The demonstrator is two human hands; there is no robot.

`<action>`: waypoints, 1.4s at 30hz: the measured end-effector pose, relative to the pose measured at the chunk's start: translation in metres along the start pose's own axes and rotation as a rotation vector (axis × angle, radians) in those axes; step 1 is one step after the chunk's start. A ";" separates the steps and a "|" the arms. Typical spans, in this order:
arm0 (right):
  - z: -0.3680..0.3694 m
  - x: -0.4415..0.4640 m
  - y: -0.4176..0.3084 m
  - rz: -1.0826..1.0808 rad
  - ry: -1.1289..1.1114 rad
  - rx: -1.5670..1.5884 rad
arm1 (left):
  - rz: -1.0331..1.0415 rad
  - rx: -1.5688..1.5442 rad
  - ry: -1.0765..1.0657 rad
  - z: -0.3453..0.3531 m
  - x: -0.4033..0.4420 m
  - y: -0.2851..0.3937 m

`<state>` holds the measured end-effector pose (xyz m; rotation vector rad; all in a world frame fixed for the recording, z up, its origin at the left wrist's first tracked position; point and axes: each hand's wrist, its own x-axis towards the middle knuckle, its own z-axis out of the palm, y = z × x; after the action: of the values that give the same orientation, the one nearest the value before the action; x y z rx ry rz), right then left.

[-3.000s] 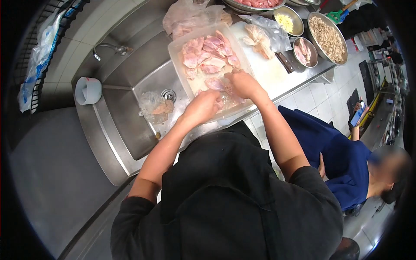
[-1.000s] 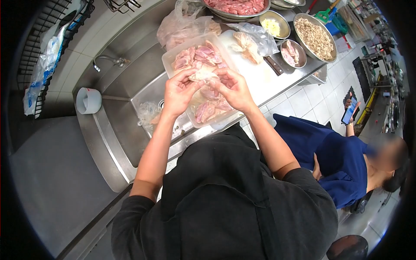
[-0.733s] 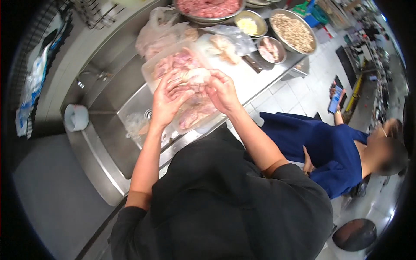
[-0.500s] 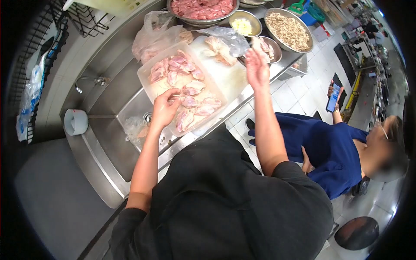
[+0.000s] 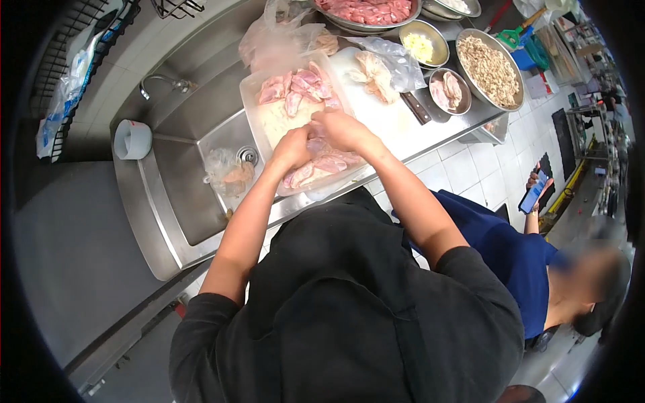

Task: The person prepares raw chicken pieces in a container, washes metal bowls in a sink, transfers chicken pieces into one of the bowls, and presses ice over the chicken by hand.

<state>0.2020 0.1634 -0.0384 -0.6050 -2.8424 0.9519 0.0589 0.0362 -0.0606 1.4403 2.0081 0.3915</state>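
The left hand [image 5: 293, 149] and right hand [image 5: 341, 130] meet over the tub [image 5: 251, 111], fingers curled in around one meat piece [image 5: 316, 140]. The piece shows in the gap between them, right of the left hand's fingertips and left of the right hand's; the fingertips are partly hidden. More raw pieces [image 5: 310, 83] lie bunched in the tub's far end, beyond both hands, and others [image 5: 329, 164] lie in its near end, just below the hands.

Left of the tub is the sink [image 5: 181, 178], holding a clear bag [image 5: 225, 173]. A plastic bag [image 5: 275, 37] bulges beyond the tub. To the tub's right lies the board [image 5: 379, 127], with a knife [image 5: 416, 109] at its far edge and a small bowl [image 5: 453, 111] of meat past that. Well to the tub's right, a person in blue [image 5: 500, 265] holds a phone [image 5: 535, 193].
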 end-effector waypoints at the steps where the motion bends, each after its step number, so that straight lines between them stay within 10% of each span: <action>1: 0.006 0.003 0.001 -0.008 -0.004 0.000 | -0.032 -0.045 0.027 0.000 -0.001 0.002; 3: 0.014 0.008 0.002 -0.136 -0.006 -0.377 | -0.115 0.036 0.024 -0.009 -0.009 0.012; 10: 0.005 0.013 -0.003 0.008 -0.177 -0.143 | -0.045 -0.205 0.436 -0.036 -0.049 0.022; 18: 0.004 0.001 0.003 0.131 0.104 0.700 | -0.122 -1.185 0.328 -0.055 -0.072 0.014; 28: -0.003 -0.011 0.000 0.174 0.191 0.747 | 0.029 -1.663 0.136 -0.072 -0.083 0.055; 36: -0.031 -0.027 -0.001 0.283 0.073 1.027 | 0.811 -1.391 0.115 -0.139 -0.153 0.188; 42: -0.032 -0.034 -0.007 0.221 0.163 1.127 | 0.903 -1.492 -0.004 -0.162 -0.167 0.215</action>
<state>0.2373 0.1623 -0.0070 -0.7463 -1.6604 2.1026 0.1486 -0.0227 0.2375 1.0819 0.4237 1.7355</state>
